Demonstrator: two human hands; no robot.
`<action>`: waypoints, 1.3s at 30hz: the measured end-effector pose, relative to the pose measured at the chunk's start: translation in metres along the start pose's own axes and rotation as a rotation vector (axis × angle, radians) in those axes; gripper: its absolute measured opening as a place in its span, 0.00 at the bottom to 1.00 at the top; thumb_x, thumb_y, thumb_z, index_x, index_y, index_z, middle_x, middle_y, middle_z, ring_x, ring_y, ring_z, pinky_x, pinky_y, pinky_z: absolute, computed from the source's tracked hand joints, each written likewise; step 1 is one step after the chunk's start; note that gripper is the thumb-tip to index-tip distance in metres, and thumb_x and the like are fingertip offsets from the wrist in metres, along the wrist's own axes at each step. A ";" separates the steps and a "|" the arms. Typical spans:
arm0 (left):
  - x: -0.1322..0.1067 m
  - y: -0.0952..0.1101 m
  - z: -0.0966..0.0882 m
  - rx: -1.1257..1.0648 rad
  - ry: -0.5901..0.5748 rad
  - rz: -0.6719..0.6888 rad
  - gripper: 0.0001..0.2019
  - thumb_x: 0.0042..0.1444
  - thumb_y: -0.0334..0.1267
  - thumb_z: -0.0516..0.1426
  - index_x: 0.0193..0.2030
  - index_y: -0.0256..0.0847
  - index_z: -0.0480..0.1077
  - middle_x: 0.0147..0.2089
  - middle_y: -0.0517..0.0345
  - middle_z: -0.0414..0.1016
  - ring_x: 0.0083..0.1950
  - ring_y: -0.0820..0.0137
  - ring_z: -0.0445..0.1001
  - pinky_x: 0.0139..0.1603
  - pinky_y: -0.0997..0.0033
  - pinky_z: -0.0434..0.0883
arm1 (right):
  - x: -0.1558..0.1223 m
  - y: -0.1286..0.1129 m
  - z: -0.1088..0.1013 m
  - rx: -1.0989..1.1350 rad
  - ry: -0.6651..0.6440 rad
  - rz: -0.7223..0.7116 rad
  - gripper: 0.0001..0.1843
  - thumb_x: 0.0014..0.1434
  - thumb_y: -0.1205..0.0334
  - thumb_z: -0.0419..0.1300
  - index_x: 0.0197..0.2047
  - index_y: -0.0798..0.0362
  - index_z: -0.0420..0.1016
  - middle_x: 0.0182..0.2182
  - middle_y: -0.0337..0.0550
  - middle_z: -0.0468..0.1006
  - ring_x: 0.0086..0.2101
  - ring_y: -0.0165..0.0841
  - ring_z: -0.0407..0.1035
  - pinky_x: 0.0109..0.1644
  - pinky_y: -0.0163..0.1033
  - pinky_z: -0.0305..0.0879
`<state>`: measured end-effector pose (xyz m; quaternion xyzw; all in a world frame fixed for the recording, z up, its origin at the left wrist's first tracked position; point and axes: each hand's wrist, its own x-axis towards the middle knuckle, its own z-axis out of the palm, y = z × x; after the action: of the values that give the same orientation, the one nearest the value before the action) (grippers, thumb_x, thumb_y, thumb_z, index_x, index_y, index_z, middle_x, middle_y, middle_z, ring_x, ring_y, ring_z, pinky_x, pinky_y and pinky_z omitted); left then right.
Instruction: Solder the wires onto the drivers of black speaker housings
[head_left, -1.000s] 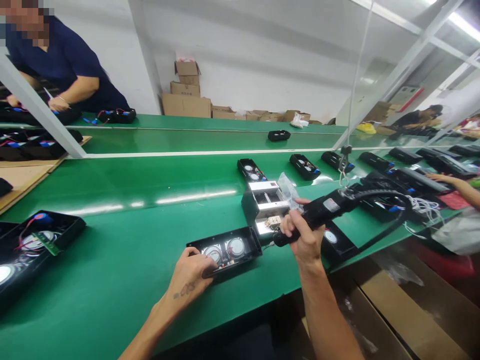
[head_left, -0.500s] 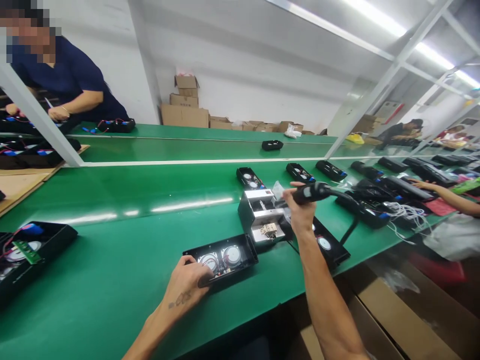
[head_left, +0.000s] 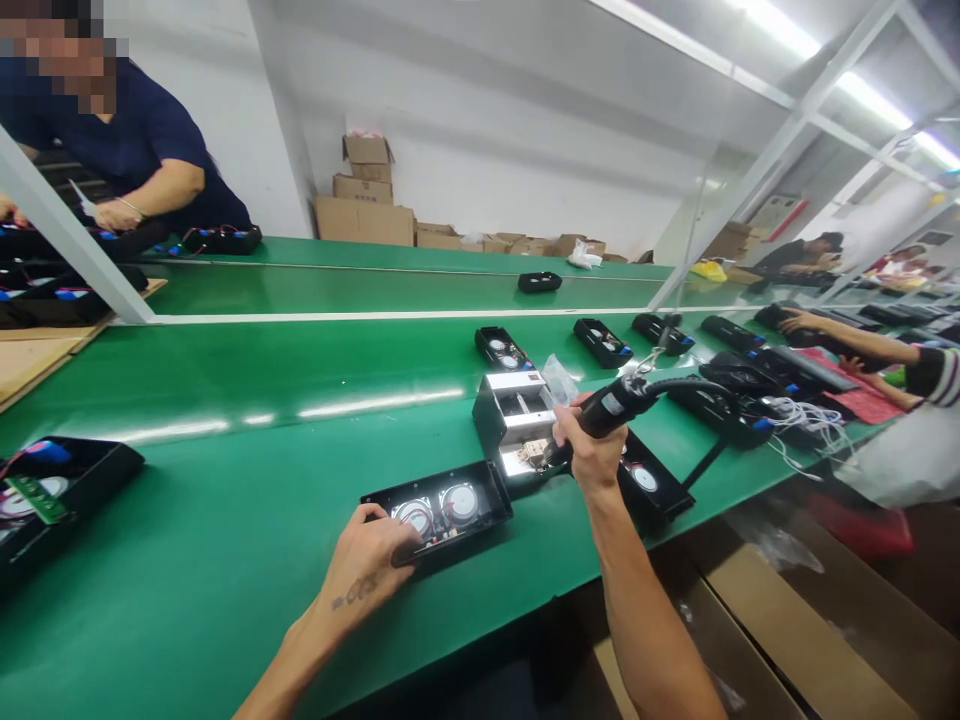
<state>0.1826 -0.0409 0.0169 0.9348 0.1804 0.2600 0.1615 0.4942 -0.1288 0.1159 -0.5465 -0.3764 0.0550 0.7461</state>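
My left hand (head_left: 379,545) grips the near left corner of an open black speaker housing (head_left: 480,497), in which two round speaker drivers (head_left: 459,504) show. In my right hand (head_left: 592,450) is a black electric screwdriver (head_left: 611,405) with a cable, my fingers wrapped round its body. Its tip points down and left at the front tray of a silver and black screw feeder (head_left: 487,420), just behind the housing. Whether the tip touches the tray I cannot tell. Another open speaker housing (head_left: 649,480) lies to the right, partly behind my right forearm.
More open housings (head_left: 602,342) line the bench's far side. At left lies one with a green circuit board (head_left: 37,498). White cables (head_left: 810,425) and several black units crowd the right, where a co-worker's arms (head_left: 862,340) reach in. Cardboard boxes (head_left: 795,620) stand below the bench edge.
My right hand has brought the screwdriver down and left, tilting it toward the screw feeder's tray. My left hand stays on the housing. The co-worker's arms at right have reached farther in.
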 end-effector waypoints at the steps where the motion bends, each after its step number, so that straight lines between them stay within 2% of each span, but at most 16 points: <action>1: 0.000 0.000 0.000 -0.002 0.000 -0.004 0.11 0.48 0.24 0.57 0.32 0.46 0.72 0.27 0.70 0.79 0.26 0.72 0.71 0.45 0.62 0.67 | -0.002 -0.003 0.000 -0.009 -0.039 0.020 0.16 0.55 0.57 0.74 0.39 0.50 0.71 0.16 0.26 0.69 0.16 0.27 0.62 0.25 0.38 0.61; 4: -0.001 0.001 0.002 -0.011 0.002 -0.025 0.10 0.48 0.24 0.57 0.32 0.46 0.73 0.27 0.69 0.80 0.26 0.72 0.71 0.46 0.62 0.66 | -0.016 -0.016 -0.001 0.044 -0.129 0.087 0.16 0.55 0.59 0.74 0.42 0.50 0.72 0.17 0.25 0.67 0.16 0.27 0.61 0.24 0.37 0.58; 9: -0.003 0.002 0.004 -0.016 0.001 -0.052 0.09 0.48 0.25 0.58 0.32 0.46 0.72 0.27 0.70 0.78 0.27 0.72 0.69 0.47 0.62 0.65 | -0.054 -0.040 0.012 0.269 -0.144 0.085 0.14 0.59 0.61 0.70 0.44 0.47 0.69 0.17 0.24 0.64 0.16 0.26 0.59 0.24 0.35 0.58; 14: -0.006 0.000 0.005 -0.016 -0.012 -0.060 0.11 0.47 0.24 0.58 0.33 0.45 0.71 0.29 0.70 0.79 0.29 0.71 0.70 0.49 0.61 0.64 | -0.080 -0.038 0.033 0.361 -0.204 0.111 0.12 0.62 0.63 0.67 0.45 0.46 0.67 0.18 0.23 0.63 0.16 0.25 0.59 0.24 0.34 0.58; 19: -0.007 -0.002 0.007 -0.028 -0.034 -0.064 0.10 0.48 0.25 0.58 0.34 0.46 0.71 0.29 0.70 0.79 0.29 0.71 0.71 0.50 0.60 0.64 | -0.087 -0.028 0.043 0.413 -0.244 0.124 0.11 0.63 0.65 0.67 0.44 0.47 0.68 0.19 0.24 0.65 0.16 0.24 0.59 0.24 0.33 0.58; 29: -0.006 -0.002 0.006 -0.026 -0.025 -0.057 0.11 0.47 0.24 0.59 0.34 0.46 0.72 0.30 0.70 0.81 0.30 0.70 0.72 0.49 0.60 0.64 | -0.089 -0.023 0.050 0.409 -0.269 0.173 0.12 0.63 0.63 0.68 0.44 0.47 0.68 0.19 0.24 0.66 0.17 0.23 0.59 0.24 0.32 0.58; 34: -0.005 -0.002 0.004 -0.047 -0.020 -0.048 0.10 0.48 0.25 0.59 0.34 0.46 0.72 0.29 0.71 0.80 0.29 0.71 0.71 0.49 0.61 0.64 | -0.094 -0.019 0.052 0.380 -0.300 0.170 0.13 0.63 0.60 0.68 0.43 0.46 0.66 0.19 0.25 0.65 0.17 0.24 0.60 0.23 0.33 0.57; 39: -0.005 -0.003 0.006 -0.071 -0.019 -0.069 0.08 0.50 0.27 0.59 0.33 0.46 0.73 0.28 0.71 0.80 0.28 0.72 0.71 0.49 0.60 0.63 | -0.102 -0.015 0.051 0.246 -0.367 0.160 0.14 0.62 0.56 0.69 0.38 0.46 0.65 0.23 0.29 0.66 0.19 0.26 0.61 0.23 0.36 0.59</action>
<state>0.1813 -0.0419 0.0084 0.9241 0.2015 0.2516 0.2052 0.3850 -0.1451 0.0834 -0.4605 -0.4518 0.2578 0.7192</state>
